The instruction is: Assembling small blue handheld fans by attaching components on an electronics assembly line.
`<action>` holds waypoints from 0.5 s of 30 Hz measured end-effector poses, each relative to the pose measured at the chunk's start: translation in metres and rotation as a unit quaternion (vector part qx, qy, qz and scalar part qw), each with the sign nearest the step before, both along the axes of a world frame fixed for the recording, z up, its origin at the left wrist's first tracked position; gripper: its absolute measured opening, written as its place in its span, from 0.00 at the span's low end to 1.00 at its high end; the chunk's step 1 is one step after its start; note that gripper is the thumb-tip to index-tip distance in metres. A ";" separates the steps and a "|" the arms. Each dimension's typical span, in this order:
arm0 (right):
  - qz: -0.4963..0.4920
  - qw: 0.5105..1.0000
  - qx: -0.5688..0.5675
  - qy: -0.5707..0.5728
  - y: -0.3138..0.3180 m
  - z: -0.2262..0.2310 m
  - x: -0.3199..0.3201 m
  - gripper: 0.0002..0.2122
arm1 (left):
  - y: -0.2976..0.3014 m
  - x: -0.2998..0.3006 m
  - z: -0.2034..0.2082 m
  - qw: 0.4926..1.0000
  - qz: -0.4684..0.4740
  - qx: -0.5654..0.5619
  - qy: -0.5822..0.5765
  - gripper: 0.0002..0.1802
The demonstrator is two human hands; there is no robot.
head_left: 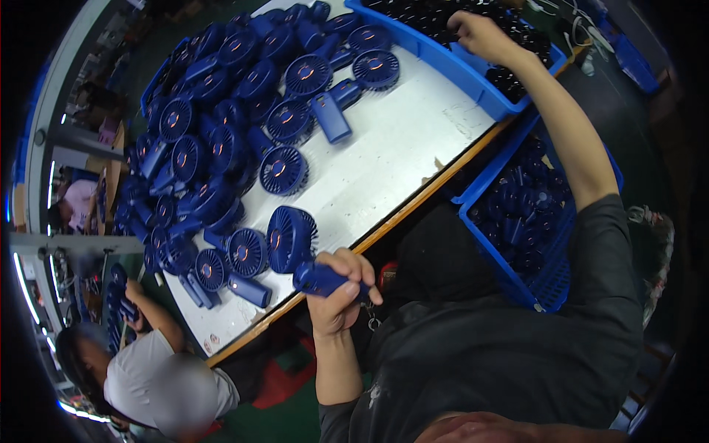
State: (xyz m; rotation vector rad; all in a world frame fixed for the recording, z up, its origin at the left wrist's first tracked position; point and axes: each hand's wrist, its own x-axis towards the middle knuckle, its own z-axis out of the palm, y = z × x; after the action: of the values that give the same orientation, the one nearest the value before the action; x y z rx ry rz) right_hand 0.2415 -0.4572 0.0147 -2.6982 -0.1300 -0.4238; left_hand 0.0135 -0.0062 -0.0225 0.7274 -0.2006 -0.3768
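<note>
My left hand (341, 292) is wrapped round the handle of a dark blue handheld fan (290, 238) near the table's front edge. The fan's round grille head points up and away from me. My right hand (478, 37) is stretched far out over a blue bin (473, 87) of small black parts (509, 81). Its fingers are curled together, and what they hold, if anything, is too small to make out. A big heap of matching blue fans (221, 140) covers the left and far side of the white table (399, 140).
Below the table's wooden edge (413, 221), on the right, a blue crate (509, 277) holds more blue fans. At the lower left a co-worker in a white shirt (159, 376) handles blue fans. A metal frame (81, 240) stands beyond the table's left side.
</note>
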 end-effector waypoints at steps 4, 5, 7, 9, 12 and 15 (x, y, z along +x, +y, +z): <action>0.212 0.913 0.348 0.026 0.108 0.038 -0.079 0.21 | -0.012 0.003 0.003 0.974 0.096 0.190 0.076 0.23; 0.259 0.832 0.482 0.089 0.151 0.030 -0.107 0.21 | -0.018 0.005 0.007 0.973 0.117 0.185 0.080 0.24; 0.241 0.783 0.528 0.223 0.217 0.020 -0.171 0.21 | -0.025 0.009 0.012 0.981 0.129 0.124 0.074 0.24; 0.318 0.879 0.346 0.084 0.250 0.003 -0.196 0.20 | -0.020 0.009 0.016 0.985 0.114 0.097 0.086 0.23; 0.333 0.888 0.316 -0.002 0.264 -0.006 -0.204 0.19 | -0.005 0.003 0.014 0.987 0.103 0.090 0.086 0.23; 0.365 0.888 0.280 -0.027 0.258 0.003 -0.200 0.18 | -0.003 -0.002 0.021 0.987 0.071 0.101 0.099 0.23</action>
State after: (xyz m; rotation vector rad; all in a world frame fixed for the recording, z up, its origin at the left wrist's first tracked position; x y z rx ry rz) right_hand 0.0413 -0.1991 0.0175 -1.8830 -0.8616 -0.2425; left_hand 0.0119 -0.0093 -0.0018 0.8921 0.0775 -0.3325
